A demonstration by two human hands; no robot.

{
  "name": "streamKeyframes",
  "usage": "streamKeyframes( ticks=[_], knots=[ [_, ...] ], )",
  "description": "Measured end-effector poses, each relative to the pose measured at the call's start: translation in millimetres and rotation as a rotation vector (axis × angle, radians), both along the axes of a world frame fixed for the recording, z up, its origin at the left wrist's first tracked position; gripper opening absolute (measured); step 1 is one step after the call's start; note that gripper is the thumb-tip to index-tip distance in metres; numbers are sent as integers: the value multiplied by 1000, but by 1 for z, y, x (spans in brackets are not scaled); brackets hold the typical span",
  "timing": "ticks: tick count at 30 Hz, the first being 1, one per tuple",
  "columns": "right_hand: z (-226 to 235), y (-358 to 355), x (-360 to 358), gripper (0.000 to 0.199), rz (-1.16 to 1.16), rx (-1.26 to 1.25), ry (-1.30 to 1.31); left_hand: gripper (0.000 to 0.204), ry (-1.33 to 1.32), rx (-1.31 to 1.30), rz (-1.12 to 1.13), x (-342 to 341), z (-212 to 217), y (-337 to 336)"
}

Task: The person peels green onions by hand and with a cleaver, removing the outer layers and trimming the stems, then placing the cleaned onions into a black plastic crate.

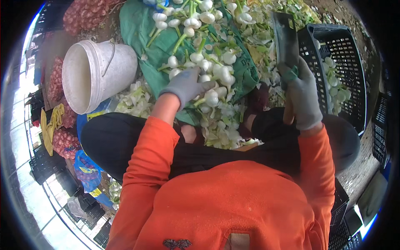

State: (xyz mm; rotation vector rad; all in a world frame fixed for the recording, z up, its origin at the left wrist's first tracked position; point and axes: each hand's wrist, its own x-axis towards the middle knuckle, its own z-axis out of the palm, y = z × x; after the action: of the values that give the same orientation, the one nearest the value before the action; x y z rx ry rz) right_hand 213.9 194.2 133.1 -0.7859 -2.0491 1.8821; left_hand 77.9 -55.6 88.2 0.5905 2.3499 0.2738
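My left hand [186,86], in a grey glove, rests at the near edge of a heap of white garlic bulbs [224,76] with cut green stems. Its thumb and fingers are spread around a garlic bulb [204,78], and no firm grip shows. A green mesh sack [143,54] lies under the heap. On the right, my gloved right hand [306,93] is closed around a cleaver [286,39], its broad dark blade pointing up and away from me. The lower end of its wooden handle [288,110] shows below the fist. Some green material shows at the fingers.
A white bucket [118,62] lies tipped at the left. At the right stands a black slatted crate [352,62] holding some garlic bulbs [335,85]. Leaf and skin scraps [223,129] cover the ground between my legs. Red net sacks [64,143] of bulbs sit far left.
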Motion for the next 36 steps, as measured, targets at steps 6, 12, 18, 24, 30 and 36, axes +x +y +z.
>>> streamKeyframes(
  ticks=[6,12,18,24,30,36],
  knots=[
    [32,3,-1,35,-26,-128,-117,56,179,38,158,-50,-41,13],
    [36,7,-10,28,-47,-257,-235,59,399,-22,416,-131,-97,23],
    [30,6,-26,31,-55,-274,-322,41,403,-195,341,-157,-150,4],
    [32,6,-27,32,-34,-308,-346,31,-56,272,644,-132,-118,-3],
    [38,12,-11,29,-32,-265,-205,28,-551,1334,855,-101,-29,35],
    [55,-3,-7,28,-18,-225,-61,36,-438,1483,410,-61,92,44]
  ],
)
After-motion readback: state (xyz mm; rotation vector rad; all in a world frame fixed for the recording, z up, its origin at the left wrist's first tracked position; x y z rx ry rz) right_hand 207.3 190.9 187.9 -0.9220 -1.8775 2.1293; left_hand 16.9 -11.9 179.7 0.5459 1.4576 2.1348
